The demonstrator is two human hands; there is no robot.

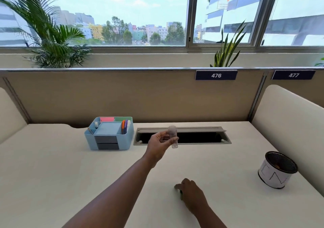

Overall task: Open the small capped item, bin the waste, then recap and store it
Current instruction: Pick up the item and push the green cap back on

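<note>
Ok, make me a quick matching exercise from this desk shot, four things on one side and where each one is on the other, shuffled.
Things:
1. clear capped item
2. blue organizer
3. mesh bin
4. right hand

Places:
A. resting low on the desk, near the camera
B. standing at the desk's right side
C. held up in the left hand
D. left of the open cable hatch

Pairs: 1-C, 2-D, 3-B, 4-A
</note>
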